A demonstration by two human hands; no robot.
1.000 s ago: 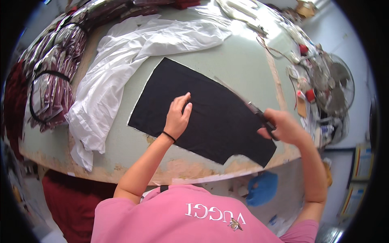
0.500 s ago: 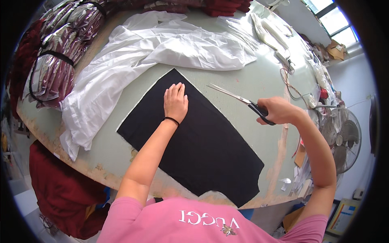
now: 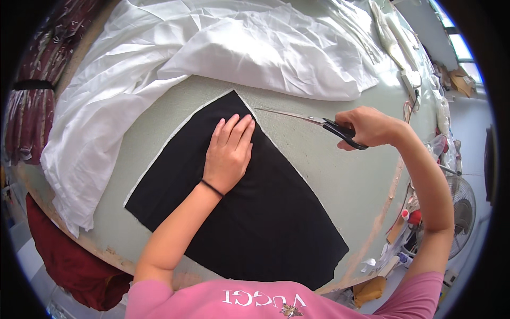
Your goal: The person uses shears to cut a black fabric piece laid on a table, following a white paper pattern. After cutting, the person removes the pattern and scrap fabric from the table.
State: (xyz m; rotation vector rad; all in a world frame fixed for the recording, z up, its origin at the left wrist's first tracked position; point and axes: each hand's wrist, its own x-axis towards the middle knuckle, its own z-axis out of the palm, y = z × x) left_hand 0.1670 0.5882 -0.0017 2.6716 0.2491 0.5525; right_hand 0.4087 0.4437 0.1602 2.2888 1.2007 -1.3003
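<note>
A panel of black fabric (image 3: 255,212), with a thin white edge showing along its upper left side, lies flat on the pale green table (image 3: 159,114). My left hand (image 3: 229,151) rests palm down on the fabric near its far corner, fingers stretched out. To the right, my right hand (image 3: 366,127) grips a pair of scissors (image 3: 311,118) by the black handles. Their long blades point left, and the tip is close to the fabric's right edge near the far corner. The blades look closed or nearly so.
White cloth (image 3: 265,58) lies crumpled across the table's far and left side. Plastic-wrapped maroon bundles (image 3: 32,117) stand at far left, dark red cloth (image 3: 69,255) below the table's edge. A fan (image 3: 462,212) and scraps are at right.
The scissors' tip has come nearer the fabric's far right edge, with the blades turned more level. My left hand has shifted slightly on the fabric. The view has moved closer to the table.
</note>
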